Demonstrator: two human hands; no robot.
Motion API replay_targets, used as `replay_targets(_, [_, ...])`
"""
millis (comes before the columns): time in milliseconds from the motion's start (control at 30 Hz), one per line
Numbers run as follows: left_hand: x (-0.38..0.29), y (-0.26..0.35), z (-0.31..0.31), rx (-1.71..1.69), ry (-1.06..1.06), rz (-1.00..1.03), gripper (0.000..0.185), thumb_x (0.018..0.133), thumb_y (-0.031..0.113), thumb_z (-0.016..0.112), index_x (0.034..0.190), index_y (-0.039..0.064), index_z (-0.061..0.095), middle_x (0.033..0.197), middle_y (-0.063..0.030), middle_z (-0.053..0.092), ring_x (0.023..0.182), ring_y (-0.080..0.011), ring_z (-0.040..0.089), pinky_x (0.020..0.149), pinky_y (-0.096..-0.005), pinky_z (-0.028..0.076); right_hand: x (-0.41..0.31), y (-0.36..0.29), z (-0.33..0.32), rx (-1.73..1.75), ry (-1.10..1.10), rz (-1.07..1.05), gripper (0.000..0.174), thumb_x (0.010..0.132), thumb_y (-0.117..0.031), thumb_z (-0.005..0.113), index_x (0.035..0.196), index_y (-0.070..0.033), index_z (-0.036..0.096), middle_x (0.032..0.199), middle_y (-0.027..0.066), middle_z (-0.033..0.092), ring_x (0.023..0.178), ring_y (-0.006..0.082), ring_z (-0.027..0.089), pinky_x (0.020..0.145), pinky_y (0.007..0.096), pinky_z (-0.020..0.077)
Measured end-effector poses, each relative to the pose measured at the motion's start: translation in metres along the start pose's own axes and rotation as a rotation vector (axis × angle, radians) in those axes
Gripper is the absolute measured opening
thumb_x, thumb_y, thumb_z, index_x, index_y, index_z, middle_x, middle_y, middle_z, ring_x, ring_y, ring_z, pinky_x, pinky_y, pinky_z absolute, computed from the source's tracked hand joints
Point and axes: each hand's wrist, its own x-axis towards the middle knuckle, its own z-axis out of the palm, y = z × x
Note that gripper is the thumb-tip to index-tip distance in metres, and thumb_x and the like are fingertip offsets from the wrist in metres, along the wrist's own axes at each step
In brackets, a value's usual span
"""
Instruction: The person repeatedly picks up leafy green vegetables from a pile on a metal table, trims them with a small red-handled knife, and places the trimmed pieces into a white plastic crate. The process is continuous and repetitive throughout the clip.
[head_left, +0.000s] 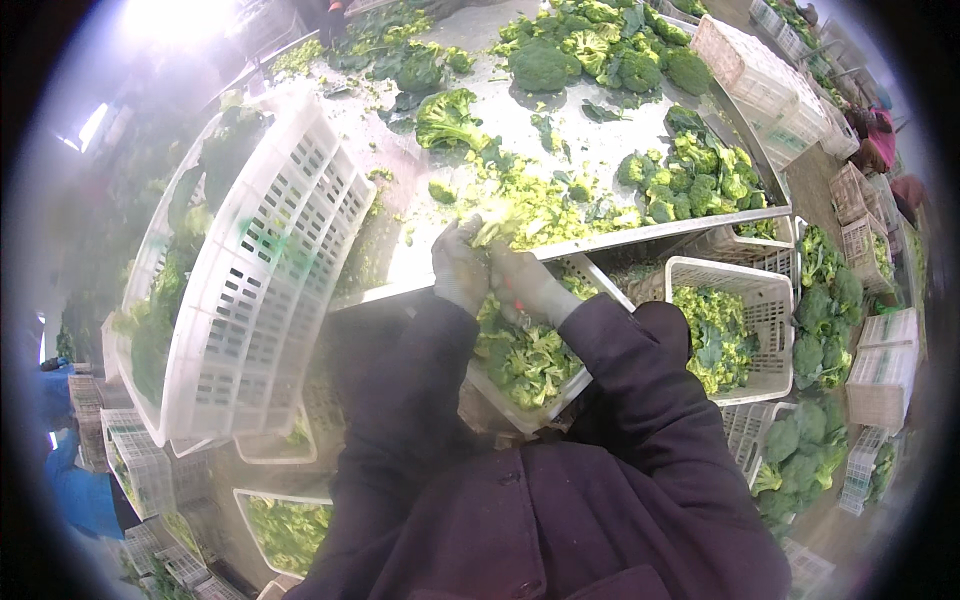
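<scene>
My gloved left hand (459, 262) is at the near edge of the metal table (622, 238), its fingers around a pale green broccoli piece (496, 220). Close beside it, my gloved right hand (531, 279) is curled with a small red object (518, 304) showing between the fingers. Most of that object is hidden, so its kind is unclear. Beneath both hands stands a white plastic crate (525, 420) filled with broccoli trimmings (529, 367). Chopped broccoli bits (547, 202) lie just beyond my hands on the tabletop.
A tilted white crate of broccoli (270, 262) rises at my left. Broccoli heads (544, 66) and small florets (697, 184) lie on the table. Another trimmings crate (731, 270) stands at my right, by stacked crates (757, 82). A person in pink (882, 139) is far right.
</scene>
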Motion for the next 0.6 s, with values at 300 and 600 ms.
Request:
replay_targets(300, [-0.004,0.025,0.019,-0.017,0.074,0.086,0.034,0.101,0.003,0.055,0.135,-0.001,0.054,0.119,-0.0156,0.064,0.103,-0.0223,0.066,0.079,-0.0382,0.059,0.012,-0.009,-0.028,0.129,0.295,-0.089,0.052,0.1,-0.051,0.057,0.088,-0.001,0.063,0.064,0.006,0.058,0.044,0.0169,0.053,0.041,0.0308,0.0435])
replay_targets(600, [-0.029,0.021,0.012,0.069,-0.212,0.336,0.06,0.094,0.003,0.061,0.151,0.001,0.042,0.138,-0.0181,0.06,0.125,-0.0338,0.061,0.1,-0.0372,0.053,-0.002,-0.027,-0.036,0.236,0.208,-0.268,0.037,0.095,-0.033,0.074,0.11,0.001,0.067,0.072,0.0044,0.064,0.047,0.0094,0.049,0.042,0.0262,0.0381])
